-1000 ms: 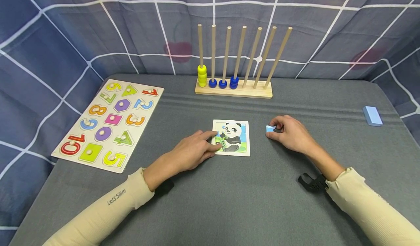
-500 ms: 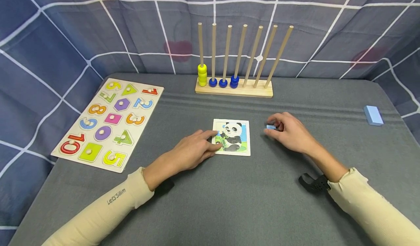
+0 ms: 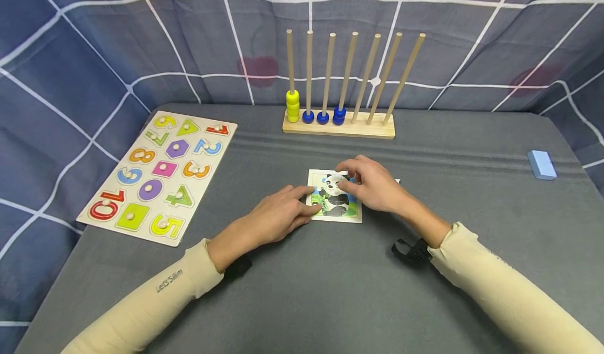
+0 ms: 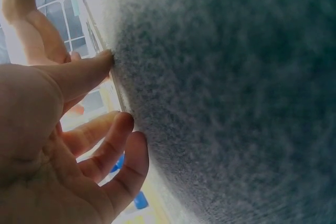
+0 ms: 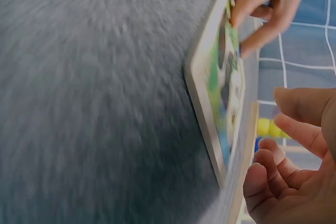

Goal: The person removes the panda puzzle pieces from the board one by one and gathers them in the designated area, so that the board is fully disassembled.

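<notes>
A square panda jigsaw puzzle [image 3: 340,220] in a pale frame lies flat on the grey table. My left hand [image 3: 278,215] rests its thumb and index finger on the puzzle's left side. Over the upper right part of the panda is my right hand [image 3: 370,183], its thumb and fingers apart with nothing between them, as the right wrist view also shows. Just beyond that hand, a small bit of a light puzzle piece [image 3: 398,181] peeks out on the table; the hand covers the rest. The left wrist view shows the left hand's other fingers [image 4: 137,153] loosely bent.
To the left lies a board of number and shape pegs [image 3: 165,169]. Behind the puzzle stands a wooden counting rack [image 3: 338,127] with tall rods and yellow and blue beads. A light blue block [image 3: 542,165] sits at the far right. Patterned cloth [image 3: 189,39] hangs behind the table.
My right hand has let go of the small blue puzzle piece, which stays on the table, and has moved left over the panda puzzle. The left hand keeps its place.
</notes>
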Motion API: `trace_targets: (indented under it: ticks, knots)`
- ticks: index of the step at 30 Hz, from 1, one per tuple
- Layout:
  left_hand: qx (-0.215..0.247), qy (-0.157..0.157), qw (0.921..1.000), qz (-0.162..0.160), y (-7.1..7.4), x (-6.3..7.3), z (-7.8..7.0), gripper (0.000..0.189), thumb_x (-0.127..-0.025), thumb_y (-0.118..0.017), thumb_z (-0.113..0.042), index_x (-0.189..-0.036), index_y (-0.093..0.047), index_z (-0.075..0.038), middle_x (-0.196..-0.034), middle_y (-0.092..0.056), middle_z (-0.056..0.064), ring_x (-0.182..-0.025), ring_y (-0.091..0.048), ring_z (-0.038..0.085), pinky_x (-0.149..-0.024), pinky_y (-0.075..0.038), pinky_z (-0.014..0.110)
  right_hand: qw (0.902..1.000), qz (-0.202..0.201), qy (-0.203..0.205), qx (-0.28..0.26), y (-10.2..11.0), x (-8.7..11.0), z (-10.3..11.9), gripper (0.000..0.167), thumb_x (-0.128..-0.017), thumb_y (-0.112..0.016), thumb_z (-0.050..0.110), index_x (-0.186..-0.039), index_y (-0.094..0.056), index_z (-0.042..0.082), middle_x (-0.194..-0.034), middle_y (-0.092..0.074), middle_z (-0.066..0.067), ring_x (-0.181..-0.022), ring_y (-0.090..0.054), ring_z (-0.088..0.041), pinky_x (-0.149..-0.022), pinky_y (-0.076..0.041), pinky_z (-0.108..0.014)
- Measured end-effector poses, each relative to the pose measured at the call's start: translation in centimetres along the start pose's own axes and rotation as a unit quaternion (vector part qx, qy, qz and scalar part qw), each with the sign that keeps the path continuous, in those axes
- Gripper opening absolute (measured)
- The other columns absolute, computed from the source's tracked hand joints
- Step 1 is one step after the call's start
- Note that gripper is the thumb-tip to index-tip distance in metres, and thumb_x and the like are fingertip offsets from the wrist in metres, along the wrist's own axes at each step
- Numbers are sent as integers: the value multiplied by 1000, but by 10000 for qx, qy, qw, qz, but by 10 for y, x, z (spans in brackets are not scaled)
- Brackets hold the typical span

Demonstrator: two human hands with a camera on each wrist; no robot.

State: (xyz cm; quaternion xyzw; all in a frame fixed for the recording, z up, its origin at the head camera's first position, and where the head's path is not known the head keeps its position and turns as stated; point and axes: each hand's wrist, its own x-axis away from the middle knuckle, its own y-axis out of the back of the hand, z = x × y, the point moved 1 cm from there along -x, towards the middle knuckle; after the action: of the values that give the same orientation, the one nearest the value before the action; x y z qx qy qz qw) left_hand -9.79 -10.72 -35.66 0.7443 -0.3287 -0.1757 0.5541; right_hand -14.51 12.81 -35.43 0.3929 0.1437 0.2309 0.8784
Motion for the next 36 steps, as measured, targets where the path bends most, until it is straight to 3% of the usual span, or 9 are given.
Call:
trace_targets:
  ticks: [11,27,36]
  knots:
    - [-54,49,10000,55,0,-1,1,30,-99,-63,-24,-129,-69,-26,-147,-47,10,-109,-54,26,-71,-52,40,9993,315,-59,214,-22,-14,3,32,-91,-70,15,-123,-70,9,-89,-55,-7,-73,-47,-18,-63,-39,-35]
    - [25,36,10000,30,0,-1,2,30,-99,-63,-23,-128,-69,-26,-146,-48,9,-107,-55,25,-70,-51,40,9969,606,-59,505,-22,-18,8,29,-92,-71,13,-120,-68,8,-89,-52,-9,-76,-45,-21,-65,-36,-35]
    - [4,21,10000,50,-1,-2,2,30,-99,-63,-23,-128,-69,-26,-147,-47,9,-109,-55,25,-72,-52,41,9968,472,-456,459,-24,-17,10,28,-91,-73,15,-118,-69,12,-99,-42,-12,-87,-38,-26,-74,-32,-38]
